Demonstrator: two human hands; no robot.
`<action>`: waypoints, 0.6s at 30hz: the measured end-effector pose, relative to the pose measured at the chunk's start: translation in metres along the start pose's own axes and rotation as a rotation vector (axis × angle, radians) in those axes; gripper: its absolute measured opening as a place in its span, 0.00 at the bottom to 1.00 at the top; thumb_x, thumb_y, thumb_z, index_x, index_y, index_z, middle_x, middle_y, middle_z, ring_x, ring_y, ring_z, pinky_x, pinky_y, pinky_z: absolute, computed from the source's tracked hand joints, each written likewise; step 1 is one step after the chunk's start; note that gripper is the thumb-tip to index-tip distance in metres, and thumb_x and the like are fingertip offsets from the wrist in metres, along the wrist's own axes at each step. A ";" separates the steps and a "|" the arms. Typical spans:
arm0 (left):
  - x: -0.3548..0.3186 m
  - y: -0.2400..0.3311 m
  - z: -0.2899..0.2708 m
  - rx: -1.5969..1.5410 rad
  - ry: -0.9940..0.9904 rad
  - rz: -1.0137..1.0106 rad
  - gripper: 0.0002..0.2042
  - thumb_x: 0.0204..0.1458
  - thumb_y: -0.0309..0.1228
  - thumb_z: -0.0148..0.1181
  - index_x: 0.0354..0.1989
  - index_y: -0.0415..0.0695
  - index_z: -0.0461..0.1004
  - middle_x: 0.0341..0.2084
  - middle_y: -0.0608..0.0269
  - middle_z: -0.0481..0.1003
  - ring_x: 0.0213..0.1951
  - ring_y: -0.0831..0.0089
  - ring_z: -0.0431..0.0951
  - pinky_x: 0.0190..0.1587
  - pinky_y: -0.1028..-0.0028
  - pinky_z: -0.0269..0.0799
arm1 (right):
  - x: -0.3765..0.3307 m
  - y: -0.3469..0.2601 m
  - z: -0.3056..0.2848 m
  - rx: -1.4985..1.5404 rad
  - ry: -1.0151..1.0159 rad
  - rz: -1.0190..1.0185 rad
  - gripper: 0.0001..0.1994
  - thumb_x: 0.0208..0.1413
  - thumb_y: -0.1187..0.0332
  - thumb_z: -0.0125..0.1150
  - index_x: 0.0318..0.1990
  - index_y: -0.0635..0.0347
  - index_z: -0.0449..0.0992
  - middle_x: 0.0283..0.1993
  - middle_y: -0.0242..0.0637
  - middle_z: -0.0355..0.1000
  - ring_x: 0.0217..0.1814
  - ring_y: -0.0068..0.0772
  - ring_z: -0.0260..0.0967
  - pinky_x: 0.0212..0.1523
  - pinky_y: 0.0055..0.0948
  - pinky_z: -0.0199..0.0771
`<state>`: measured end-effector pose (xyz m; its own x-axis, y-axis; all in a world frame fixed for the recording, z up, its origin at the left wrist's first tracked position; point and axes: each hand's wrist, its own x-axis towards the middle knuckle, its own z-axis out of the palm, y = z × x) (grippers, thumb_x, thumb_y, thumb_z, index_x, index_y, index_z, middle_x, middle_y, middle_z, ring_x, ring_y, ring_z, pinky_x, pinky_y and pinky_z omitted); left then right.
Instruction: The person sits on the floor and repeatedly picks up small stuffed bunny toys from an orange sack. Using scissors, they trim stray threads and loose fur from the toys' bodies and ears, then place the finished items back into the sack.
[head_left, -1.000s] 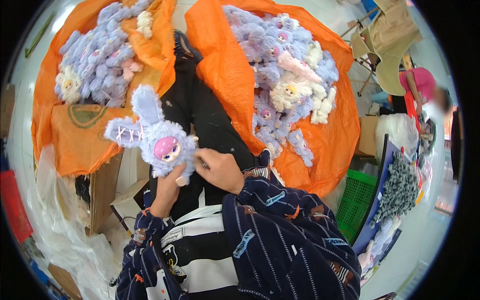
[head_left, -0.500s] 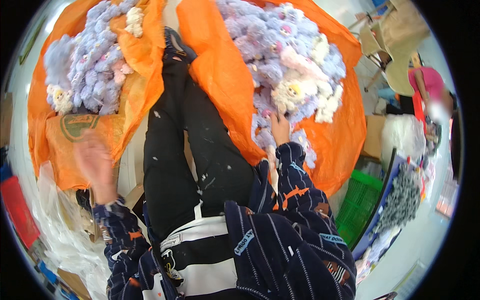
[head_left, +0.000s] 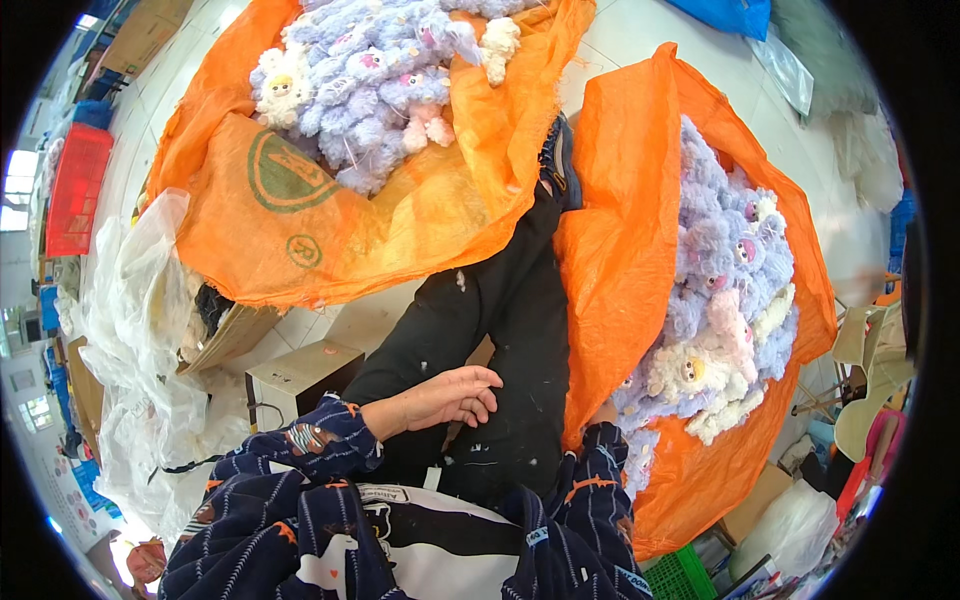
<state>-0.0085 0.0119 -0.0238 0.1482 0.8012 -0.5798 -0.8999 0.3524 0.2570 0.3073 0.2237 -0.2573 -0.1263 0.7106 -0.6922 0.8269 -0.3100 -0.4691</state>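
Observation:
My left hand point(head_left: 440, 400) hovers over my black-trousered thigh, palm turned inward, its fingers loosely bent and nothing in them. At the near edge of the right orange sack point(head_left: 625, 240) is my right hand point(head_left: 604, 412). Its fingers are hidden by the sack and the cuff, so what it holds, if anything, does not show. Beside it a heap of fluffy lilac plush toys point(head_left: 705, 255) fills that sack, with a white plush toy point(head_left: 685, 370) and a pink one point(head_left: 728, 325) on top. The left orange sack point(head_left: 400, 235) lies spread with another lilac plush heap point(head_left: 370, 110).
Crumpled clear plastic point(head_left: 130, 350) lies at the left, near a red crate point(head_left: 80, 190). A cardboard box point(head_left: 305, 375) stands by my left leg. At the lower right are a green crate point(head_left: 680, 575) and a filled clear bag point(head_left: 795, 525). A person's pink sleeve point(head_left: 885, 435) shows beyond.
The view has swung left, so both sacks appear farther right. My left hand has come from beside the left sack to above my lap. My right hand's fingers have gone out of sight.

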 end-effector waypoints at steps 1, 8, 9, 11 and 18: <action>-0.001 -0.003 0.001 -0.007 0.011 0.017 0.13 0.57 0.36 0.45 0.47 0.45 0.62 0.33 0.63 0.71 0.34 0.76 0.72 0.37 0.78 0.69 | -0.004 -0.011 -0.002 -0.119 0.041 -0.045 0.22 0.44 0.53 0.59 0.31 0.70 0.72 0.28 0.50 0.73 0.28 0.43 0.71 0.27 0.35 0.67; -0.002 -0.004 -0.002 0.040 -0.005 0.051 0.13 0.56 0.38 0.47 0.46 0.46 0.62 0.32 0.64 0.70 0.34 0.78 0.72 0.36 0.79 0.68 | -0.055 -0.035 -0.024 -0.381 0.251 -0.152 0.22 0.41 0.53 0.59 0.30 0.68 0.71 0.29 0.55 0.71 0.33 0.56 0.69 0.32 0.40 0.67; -0.001 -0.006 -0.001 0.045 -0.017 0.061 0.13 0.56 0.38 0.47 0.47 0.46 0.61 0.33 0.64 0.70 0.34 0.78 0.72 0.36 0.79 0.68 | -0.064 -0.036 -0.034 -0.345 0.297 -0.183 0.22 0.40 0.53 0.59 0.30 0.68 0.71 0.29 0.54 0.72 0.32 0.56 0.69 0.32 0.39 0.67; -0.005 -0.008 -0.001 0.068 -0.010 0.079 0.14 0.56 0.38 0.47 0.47 0.45 0.62 0.33 0.64 0.70 0.34 0.78 0.72 0.36 0.79 0.69 | -0.082 -0.038 -0.051 -0.218 0.381 -0.308 0.18 0.39 0.57 0.60 0.29 0.66 0.70 0.26 0.50 0.71 0.29 0.49 0.69 0.31 0.38 0.68; -0.027 -0.006 0.016 0.365 -0.040 0.220 0.12 0.56 0.34 0.47 0.46 0.43 0.65 0.35 0.65 0.71 0.35 0.79 0.72 0.39 0.80 0.68 | -0.202 -0.154 -0.122 -0.008 0.743 -0.765 0.09 0.38 0.71 0.59 0.27 0.62 0.67 0.18 0.31 0.63 0.18 0.21 0.59 0.20 0.23 0.62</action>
<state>-0.0003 -0.0042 0.0026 -0.0090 0.8922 -0.4516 -0.7084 0.3131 0.6326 0.2723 0.2051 0.0213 -0.2502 0.9224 0.2941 0.6730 0.3841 -0.6321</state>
